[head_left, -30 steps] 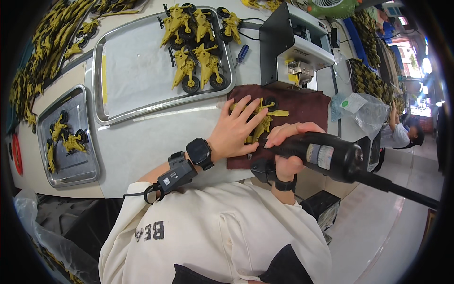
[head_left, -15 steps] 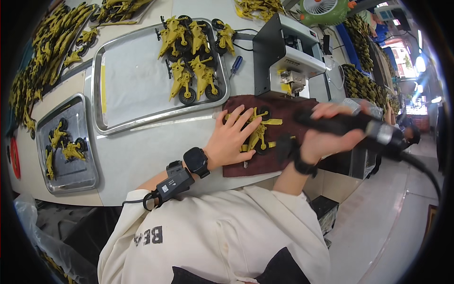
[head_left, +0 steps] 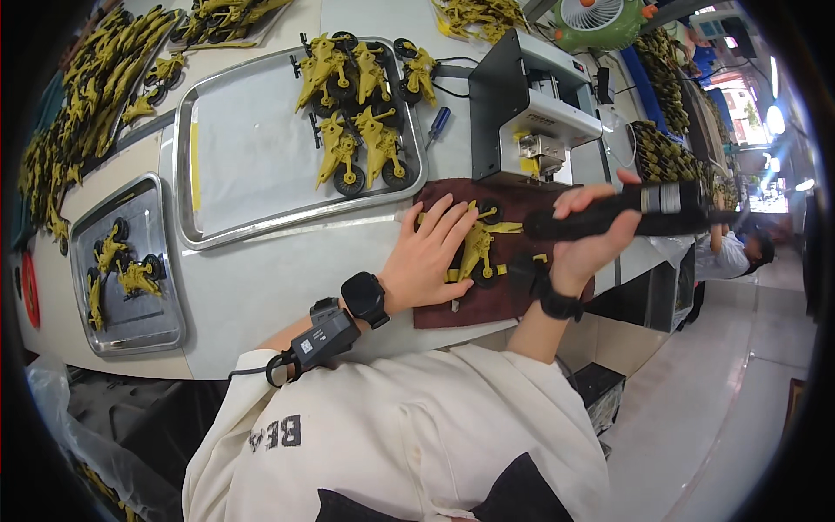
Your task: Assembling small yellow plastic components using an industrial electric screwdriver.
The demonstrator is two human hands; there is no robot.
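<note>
A yellow toy motorcycle [head_left: 476,252] with black wheels lies on a dark red cloth [head_left: 448,315] in front of me. My left hand [head_left: 424,255] rests over its left side and holds it down, fingers spread along the top and thumb lower down. Wrapped round a black corded electric screwdriver [head_left: 665,209] is my right hand [head_left: 593,230]. The tool lies nearly level, its front end beside the toy's right side. I cannot tell whether its tip touches the toy. Small yellow pieces [head_left: 540,258] show near the toy.
A large metal tray [head_left: 248,157] holds several toy motorcycles; a smaller tray [head_left: 170,322] with more is at left. Beyond the cloth stand a black-and-white machine [head_left: 557,117] and a green fan [head_left: 600,24]. A blue screwdriver [head_left: 438,123] lies beside the large tray.
The electric screwdriver has swung to a more level position and its front end has come slightly left, closer to the toy. My left hand keeps its place on the toy.
</note>
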